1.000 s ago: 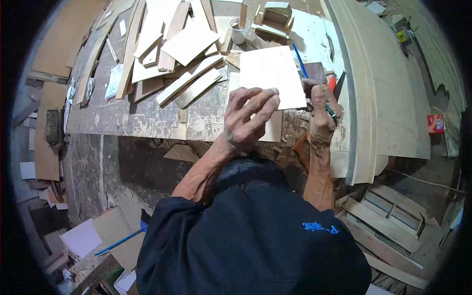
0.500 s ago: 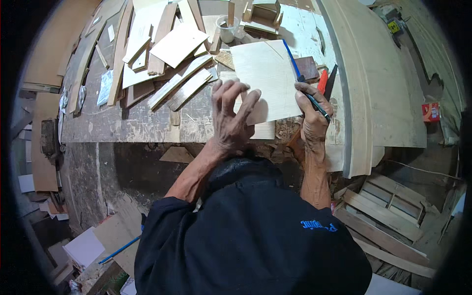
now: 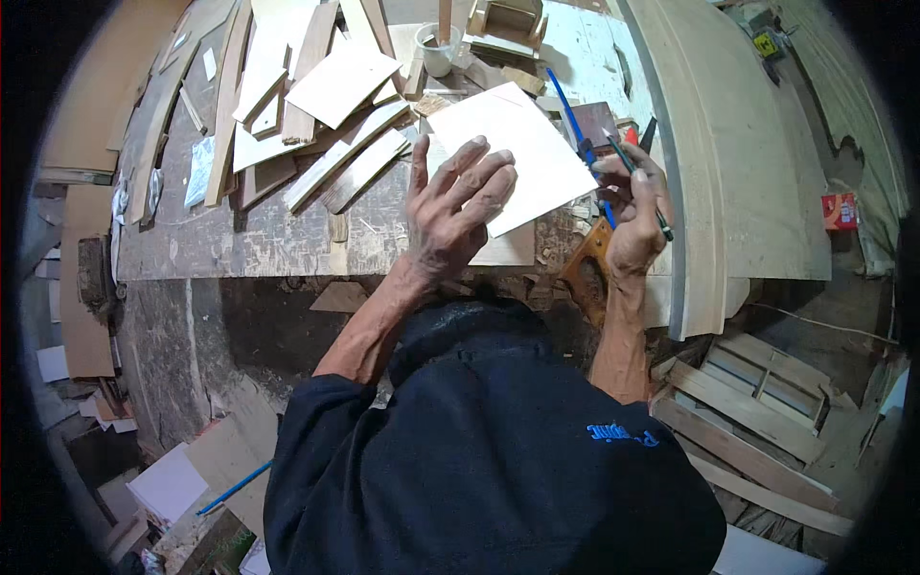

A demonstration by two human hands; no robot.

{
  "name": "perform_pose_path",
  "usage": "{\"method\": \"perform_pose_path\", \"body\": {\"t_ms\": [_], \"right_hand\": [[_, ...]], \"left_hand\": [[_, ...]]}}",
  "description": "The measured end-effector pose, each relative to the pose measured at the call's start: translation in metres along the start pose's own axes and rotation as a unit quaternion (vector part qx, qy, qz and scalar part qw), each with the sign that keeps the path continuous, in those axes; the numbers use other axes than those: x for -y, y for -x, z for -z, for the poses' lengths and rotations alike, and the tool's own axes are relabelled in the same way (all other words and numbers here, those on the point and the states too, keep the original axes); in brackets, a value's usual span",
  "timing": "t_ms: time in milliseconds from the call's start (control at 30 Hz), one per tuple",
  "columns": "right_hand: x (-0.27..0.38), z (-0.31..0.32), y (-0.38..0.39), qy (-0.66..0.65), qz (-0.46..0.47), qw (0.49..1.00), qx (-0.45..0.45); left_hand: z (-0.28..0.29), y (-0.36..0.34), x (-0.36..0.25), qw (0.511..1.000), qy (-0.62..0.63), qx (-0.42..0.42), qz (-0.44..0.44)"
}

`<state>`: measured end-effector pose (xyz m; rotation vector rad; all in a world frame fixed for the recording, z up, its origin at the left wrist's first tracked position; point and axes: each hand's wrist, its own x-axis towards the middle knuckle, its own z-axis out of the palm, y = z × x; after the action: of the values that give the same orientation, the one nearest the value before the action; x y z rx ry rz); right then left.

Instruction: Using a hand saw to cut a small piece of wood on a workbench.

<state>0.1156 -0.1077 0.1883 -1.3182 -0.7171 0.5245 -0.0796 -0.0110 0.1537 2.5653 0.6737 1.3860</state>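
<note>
A thin pale wooden board (image 3: 537, 158) lies askew near the workbench's front edge. Over its left part is my left hand (image 3: 455, 196), fingers stretched out; whether the palm touches the wood cannot be seen. My right hand (image 3: 637, 216), just off the board's right corner, grips a dark pencil (image 3: 632, 165) whose sharpened tip points up and to the left. A long blue strip-like tool (image 3: 565, 103) runs past that corner and partly behind my right fingers; its exact kind is unclear. Below it shows the wooden handle of a handsaw (image 3: 586, 273).
Several wooden offcuts (image 3: 343, 88) are heaped at the left of the workbench (image 3: 206, 251). Behind the board stand a whitish cup (image 3: 438, 56) with a stick in it and a small wooden box (image 3: 508, 29). A long curved panel (image 3: 692, 192) borders the right side.
The board has turned counterclockwise, its right edge swinging away from the blue tool's upper end. My right hand has moved right, tilting the pencil tip upward. My left fingers have straightened over the board.
</note>
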Motion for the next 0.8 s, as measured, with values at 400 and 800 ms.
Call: {"method": "perform_pose_path", "body": {"t_ms": [400,800], "right_hand": [[0.021,0.010,0.008,-0.073,0.101,0.991,0.053],[0.022,-0.006,0.003,-0.072,0.136,0.981,0.116]], "left_hand": [[0.001,-0.006,0.005,1.000,0.006,0.020,0.017],[0.010,-0.014,-0.001,0.943,0.264,0.004,0.205]]}}
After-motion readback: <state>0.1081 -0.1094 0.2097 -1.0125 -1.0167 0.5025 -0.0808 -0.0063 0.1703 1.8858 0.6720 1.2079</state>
